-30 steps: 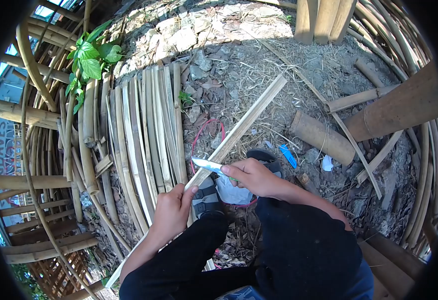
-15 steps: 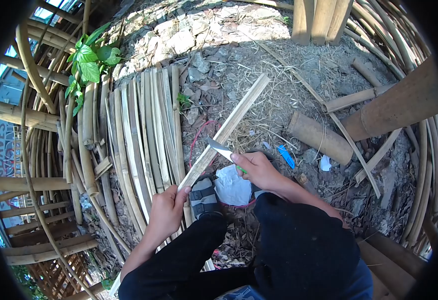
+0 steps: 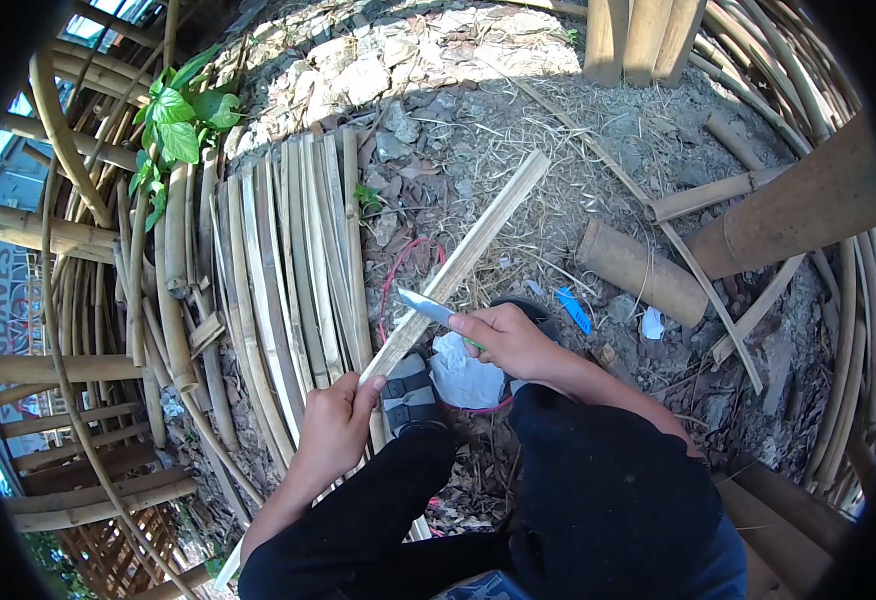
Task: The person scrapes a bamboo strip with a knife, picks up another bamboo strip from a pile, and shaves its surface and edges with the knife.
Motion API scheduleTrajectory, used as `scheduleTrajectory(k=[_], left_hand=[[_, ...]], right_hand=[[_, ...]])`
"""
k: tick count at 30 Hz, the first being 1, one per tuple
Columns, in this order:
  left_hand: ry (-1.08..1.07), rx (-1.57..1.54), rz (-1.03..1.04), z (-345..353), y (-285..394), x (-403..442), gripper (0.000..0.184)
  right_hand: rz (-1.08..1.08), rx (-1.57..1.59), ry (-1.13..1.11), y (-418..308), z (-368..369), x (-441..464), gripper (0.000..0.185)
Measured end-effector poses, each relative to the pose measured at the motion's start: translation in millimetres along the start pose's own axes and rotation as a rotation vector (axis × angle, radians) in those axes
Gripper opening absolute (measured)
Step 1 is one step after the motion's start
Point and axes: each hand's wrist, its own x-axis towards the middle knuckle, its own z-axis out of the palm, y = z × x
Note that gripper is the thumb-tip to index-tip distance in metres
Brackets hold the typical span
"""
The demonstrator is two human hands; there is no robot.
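Observation:
My left hand (image 3: 338, 420) is closed around the lower end of a split bamboo strip (image 3: 488, 223), which slants up and to the right, away from me. In my right hand (image 3: 510, 340) is a knife (image 3: 426, 307) with a green handle, mostly hidden by my fingers. Its blade lies across the strip, around the middle of its length, tip pointing up and left. Just below the blade, a crumpled white sheet (image 3: 466, 372) lies on the ground between my sandalled feet.
Several long bamboo strips (image 3: 288, 270) lie side by side at left. A blue object (image 3: 573, 310) and a bamboo section (image 3: 641, 272) lie on the ground at right. A thick bamboo post (image 3: 793, 213) leans in from the right. Shavings litter the dirt ahead.
My right hand and the knife have moved slightly down and left along the strip, and the blade has turned flatter. The strip's far end has shifted a little right.

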Motion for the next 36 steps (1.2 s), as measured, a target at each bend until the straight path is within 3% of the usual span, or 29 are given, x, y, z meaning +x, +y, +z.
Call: scheduleTrajectory(k=[9, 11, 15, 20, 27, 36], left_hand=[[0.032, 0.071, 0.019, -0.5, -3.2, 0.1, 0.045], [0.027, 0.044, 0.004, -2.3, -11.2, -3.2, 0.045], [0.01, -0.021, -0.027, 2.5, -16.6, 0.6, 0.044], [-0.038, -0.035, -0.01, 3.0, -5.7, 0.5, 0.043], [-0.014, -0.011, 0.002, 1.5, -12.1, -3.0, 0.046], [-0.051, 0.038, -0.035, -3.0, -2.8, -5.0, 0.045]], right_hand=[[0.019, -0.082, 0.014, 6.0, -30.8, 8.6, 0.05], [0.052, 0.088, 0.198, 6.0, -58.1, 15.3, 0.05], [0.071, -0.027, 0.307, -8.8, -47.4, 5.5, 0.049], [-0.003, 0.012, -0.084, 0.5, 0.9, -0.2, 0.048], [0.018, -0.148, 0.038, -3.2, -17.1, 4.5, 0.057], [0.056, -0.002, -0.038, 8.2, -20.9, 8.6, 0.054]])
